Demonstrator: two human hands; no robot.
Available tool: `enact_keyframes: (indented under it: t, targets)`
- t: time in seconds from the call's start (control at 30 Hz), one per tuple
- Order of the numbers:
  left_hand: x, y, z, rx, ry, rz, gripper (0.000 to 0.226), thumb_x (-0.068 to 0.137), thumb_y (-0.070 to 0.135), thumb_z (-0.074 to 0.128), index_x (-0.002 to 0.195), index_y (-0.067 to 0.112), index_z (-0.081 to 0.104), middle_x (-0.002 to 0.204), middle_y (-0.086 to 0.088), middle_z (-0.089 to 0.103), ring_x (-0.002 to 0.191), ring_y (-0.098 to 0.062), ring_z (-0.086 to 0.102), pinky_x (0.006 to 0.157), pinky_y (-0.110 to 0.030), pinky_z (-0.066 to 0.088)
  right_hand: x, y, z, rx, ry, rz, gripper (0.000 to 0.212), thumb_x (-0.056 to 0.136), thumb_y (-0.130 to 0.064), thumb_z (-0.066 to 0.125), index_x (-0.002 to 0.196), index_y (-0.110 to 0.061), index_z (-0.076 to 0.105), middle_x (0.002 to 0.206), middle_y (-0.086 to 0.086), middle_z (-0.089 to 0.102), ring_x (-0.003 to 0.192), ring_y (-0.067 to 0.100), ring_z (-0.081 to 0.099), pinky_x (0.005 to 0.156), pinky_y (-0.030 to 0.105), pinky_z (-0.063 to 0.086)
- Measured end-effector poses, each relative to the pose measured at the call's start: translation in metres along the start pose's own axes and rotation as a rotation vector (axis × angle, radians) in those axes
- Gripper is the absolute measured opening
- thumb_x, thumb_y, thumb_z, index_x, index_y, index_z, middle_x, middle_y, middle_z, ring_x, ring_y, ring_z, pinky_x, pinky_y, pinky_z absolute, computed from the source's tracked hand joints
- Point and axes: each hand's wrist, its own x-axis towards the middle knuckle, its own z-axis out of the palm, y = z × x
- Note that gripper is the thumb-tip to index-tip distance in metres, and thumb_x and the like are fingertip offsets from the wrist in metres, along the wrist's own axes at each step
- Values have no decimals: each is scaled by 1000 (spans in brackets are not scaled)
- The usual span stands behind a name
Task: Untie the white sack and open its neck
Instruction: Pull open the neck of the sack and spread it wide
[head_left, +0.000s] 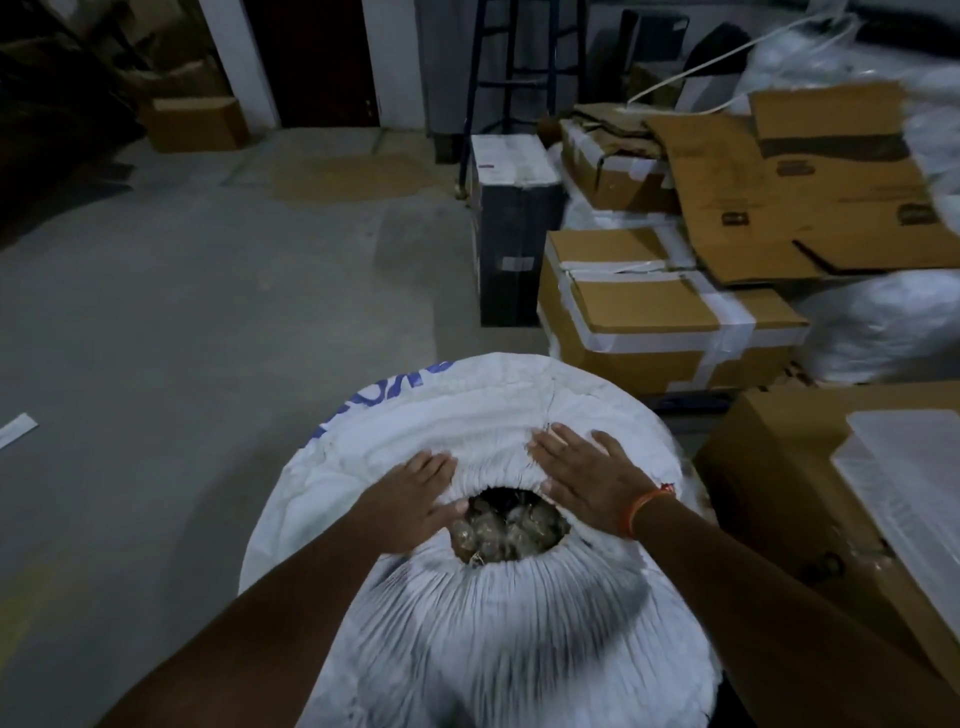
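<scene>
**Sack neck open, both hands flat on the pleated cloth**

The white sack (483, 613) stands on the concrete floor (208, 312) right in front of the person, filling the lower middle of the view. Its neck (511, 525) is gathered into fine pleats around a round opening, through which brownish, lumpy contents show; they are too blurred to identify. Blue lettering runs along the sack's far left shoulder.

The left hand (410, 499) lies palm down on the left rim of the opening, fingers straight and spread, thumb at the edge of the hole. The right hand (587, 478) lies palm down on the far right rim, fingers straight and together, pointing away and to the left. Neither hand grips anything; the two sit apart with the opening between them. An orange band (644, 512) circles the right wrist.

To the right stand taped cardboard boxes (670, 317), flattened cardboard (800, 197) above them, and a dark carton (511, 234) farther back.
</scene>
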Motion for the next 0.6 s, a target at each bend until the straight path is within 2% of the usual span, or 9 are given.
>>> enact_keyframes:
  t: [0.17,0.27,0.33,0.43,0.5,0.57,0.6]
  targets:
    - [-16,-10,24,-52,23,-28,116,77,89,-16,164,19,12,173,-3,16,161,-22,13,128,-38,16,4,-4,12,5,-23,44,62,105,-55,16,162,-33,7,171,-12,-1,158,13,-2,124,50,9]
    - [-25,-5,13,-39,9,-16,114,78,89,-15,165,18,8,173,-5,13,161,-23,12,129,-40,15,1,-4,-5,48,-88,32,74,95,-67,1,162,-35,5,171,-12,-1,158,12,-4,125,53,10]
    - [-37,6,1,-36,38,17,106,83,86,-11,165,20,0,174,-3,4,162,-22,4,131,-43,11,-8,-10,-24,159,-69,32,80,89,-70,-6,162,-36,4,171,-12,-3,157,11,-7,124,54,10]
    - [-71,31,-16,-75,162,56,91,91,79,-5,163,24,-11,173,5,-12,160,-14,-13,131,-41,2,-46,-36,-48,253,228,56,66,102,-62,8,162,-35,4,171,-11,-6,157,8,-12,124,46,9]
    - [-106,55,-26,-131,262,65,86,95,75,0,163,25,-11,172,6,-18,159,-13,-20,130,-38,-4,-88,-67,-57,318,358,68,65,105,-56,18,162,-32,2,171,-11,-9,157,7,-13,123,37,4]
    - [-144,82,-22,-153,280,65,81,97,74,7,162,31,-14,171,9,-25,157,-15,-27,128,-39,-9,-133,-103,-46,333,315,39,67,106,-55,26,162,-34,-4,170,-11,-15,156,8,-17,121,33,1]
    - [-160,93,-13,-130,236,57,78,98,75,11,160,38,-17,169,10,-29,156,-19,-31,126,-42,-12,-151,-118,-31,296,257,26,68,105,-59,27,161,-37,-3,171,-10,-13,157,10,-15,122,36,6]
